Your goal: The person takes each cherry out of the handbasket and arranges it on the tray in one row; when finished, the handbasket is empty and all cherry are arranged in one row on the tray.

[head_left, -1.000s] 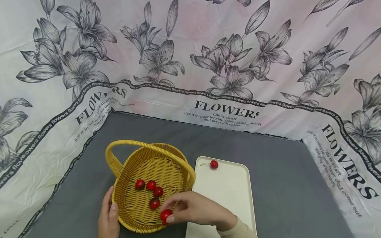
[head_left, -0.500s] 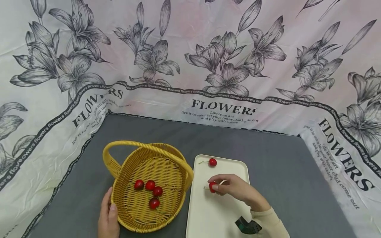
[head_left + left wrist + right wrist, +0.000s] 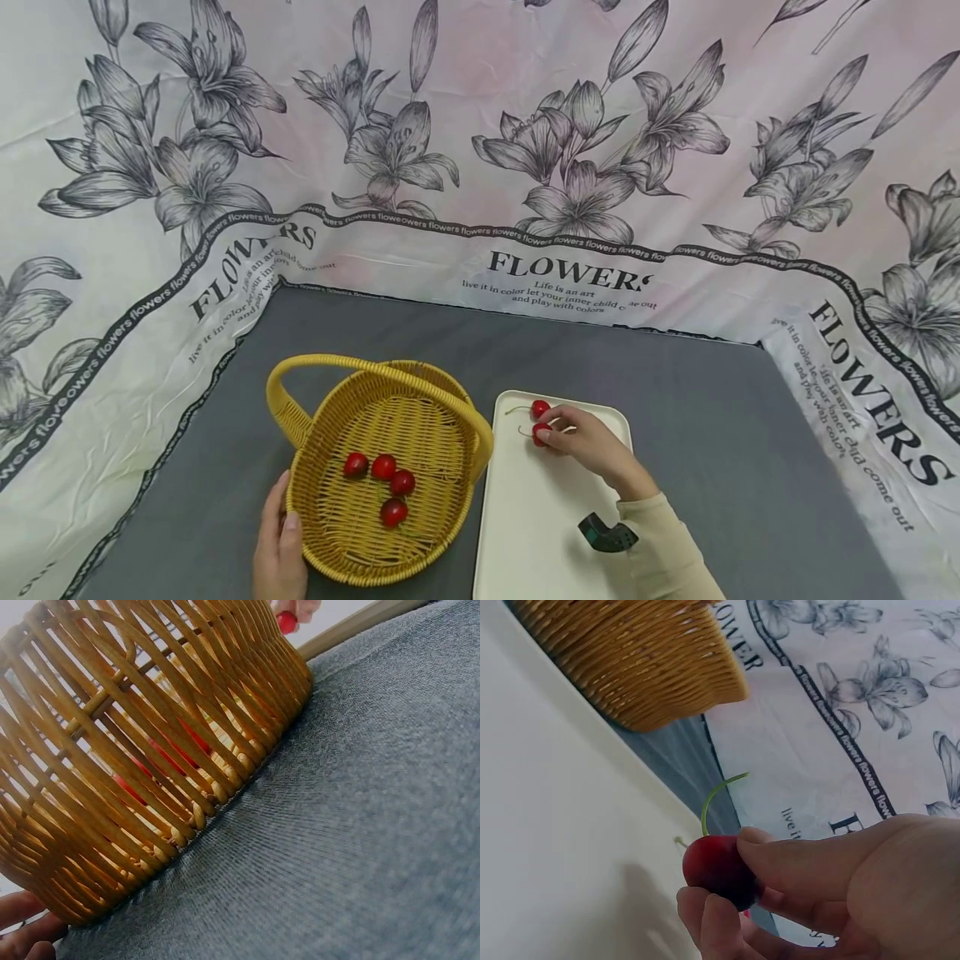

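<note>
My right hand [image 3: 592, 446] pinches a red cherry [image 3: 718, 868] by its body between thumb and fingers, its green stem sticking out. It is above the far part of a cream tray [image 3: 540, 517], close beside another cherry [image 3: 540, 408] lying there with its stem pointing left. To the left stands a yellow wicker basket [image 3: 375, 550] with several cherries [image 3: 393, 512] inside, also glimpsed through its weave in the left wrist view. My left hand [image 3: 279, 550] rests against the basket's outer left side, its fingers [image 3: 19, 911] touching the wall low down.
A tall arched handle [image 3: 375, 367] spans the basket. The grey cloth-covered table [image 3: 720, 450] extends right of the tray and behind it. A white flower-printed curtain [image 3: 570, 292] closes off the back and both sides. My right wrist wears a dark strap device [image 3: 607, 533].
My right hand was over the basket with a cherry, then moved right over the tray holding it, and is now farther back, beside the other cherry. The left hand stays at the basket.
</note>
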Action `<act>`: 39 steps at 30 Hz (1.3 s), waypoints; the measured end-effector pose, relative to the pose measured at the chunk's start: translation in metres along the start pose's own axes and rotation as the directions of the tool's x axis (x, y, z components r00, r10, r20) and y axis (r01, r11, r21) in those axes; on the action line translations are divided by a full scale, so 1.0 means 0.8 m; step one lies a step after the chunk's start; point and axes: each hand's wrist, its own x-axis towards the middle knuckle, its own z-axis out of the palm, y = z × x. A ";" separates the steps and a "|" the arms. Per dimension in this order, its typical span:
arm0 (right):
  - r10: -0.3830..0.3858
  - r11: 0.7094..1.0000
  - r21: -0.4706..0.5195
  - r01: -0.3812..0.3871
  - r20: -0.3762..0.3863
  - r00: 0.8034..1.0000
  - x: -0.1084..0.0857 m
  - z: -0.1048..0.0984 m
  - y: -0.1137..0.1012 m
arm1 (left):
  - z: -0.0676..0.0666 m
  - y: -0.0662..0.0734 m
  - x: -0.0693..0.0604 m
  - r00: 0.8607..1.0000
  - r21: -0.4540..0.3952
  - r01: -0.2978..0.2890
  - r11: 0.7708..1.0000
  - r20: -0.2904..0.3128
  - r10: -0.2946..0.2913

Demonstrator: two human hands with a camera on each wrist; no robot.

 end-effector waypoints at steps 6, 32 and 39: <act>0.053 0.998 -0.040 -0.055 -0.061 0.997 0.008 0.007 0.003 | 0.001 0.000 0.000 1.000 0.010 -0.007 1.000 -0.010 0.007; 0.125 0.992 -0.018 -0.127 -0.087 0.988 0.008 0.019 0.018 | -0.001 0.001 0.000 0.999 0.030 0.037 0.999 0.009 -0.037; 0.109 0.994 -0.008 -0.109 -0.079 0.991 0.007 0.013 0.021 | 0.000 0.000 -0.001 1.000 -0.004 -0.006 1.000 0.008 0.006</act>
